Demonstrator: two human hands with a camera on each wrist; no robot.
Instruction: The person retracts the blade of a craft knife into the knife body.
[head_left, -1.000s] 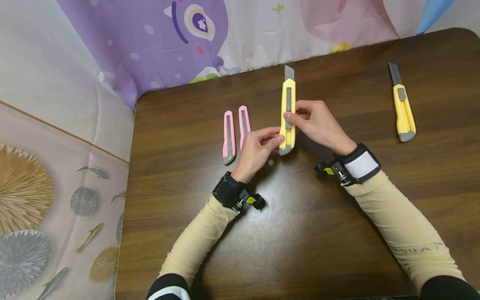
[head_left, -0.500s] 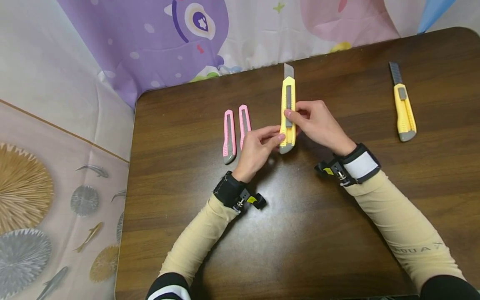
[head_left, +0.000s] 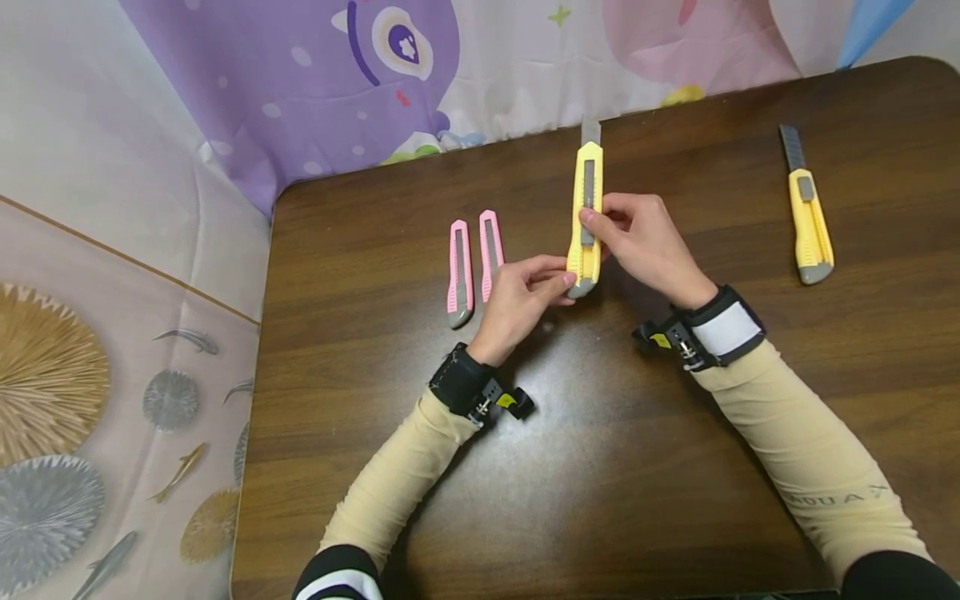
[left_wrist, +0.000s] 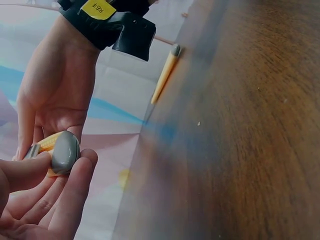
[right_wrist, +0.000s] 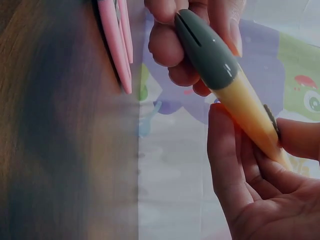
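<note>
A long yellow plastic cutter knife (head_left: 587, 196) is between the two hands, held up off the dark brown wooden desk (head_left: 637, 467). The left hand (head_left: 517, 302) pinches its low end between thumb and fingers, right by the smooth gray plastic end cap (left_wrist: 64, 153). The right hand (head_left: 654, 243) pinches it higher up — its thumb is on the small gray slider (head_left: 587, 234) and its fingers are bent behind. A bit of flat, silvery metal blade (head_left: 592, 132) pokes out of the top, above all the fingers. Just left of the left fingers lie two slim pink plastic cutter knives: one (head_left: 461, 275) shows whole, the other (head_left: 491, 246) is partly hidden by the left hand. Far right of the right fingers lies a second yellow plastic cutter knife (head_left: 812, 221). The step in hand looks like working the slider. The next move seems to call for a firm left pinch and a slow, straight thumb slide — with fingers away from the blade.
</note>
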